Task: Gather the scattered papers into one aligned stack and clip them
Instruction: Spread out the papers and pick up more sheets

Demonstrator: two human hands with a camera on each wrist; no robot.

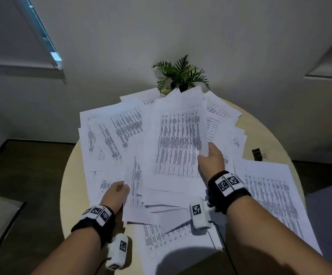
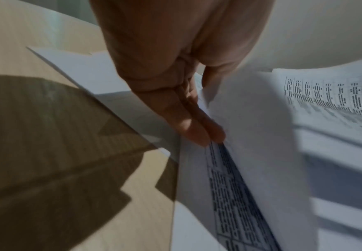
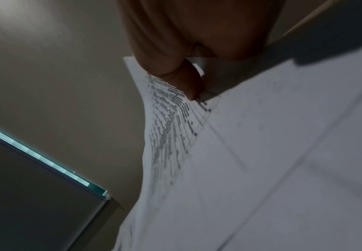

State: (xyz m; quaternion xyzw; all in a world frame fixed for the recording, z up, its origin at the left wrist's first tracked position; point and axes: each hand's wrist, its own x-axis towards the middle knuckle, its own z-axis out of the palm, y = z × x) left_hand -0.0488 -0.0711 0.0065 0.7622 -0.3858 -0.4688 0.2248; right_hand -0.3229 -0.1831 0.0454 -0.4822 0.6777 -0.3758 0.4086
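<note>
Right hand (image 1: 210,161) pinches a lifted white printed sheet (image 1: 179,143); left hand (image 1: 116,193), fingers (image 2: 197,132) seemingly tucked under, grasps a loose sheaf over the round beige worktop (image 1: 268,135). Unaligned pages could slide free.

No word or number can be read anywhere. The papers (image 1: 178,139) carry printed tables in dense rows and columns (too blurred and small to make out in any view). The wrist bands (image 1: 227,183) bear black-and-white square coded markers, which hold patterns, not letters.
</note>
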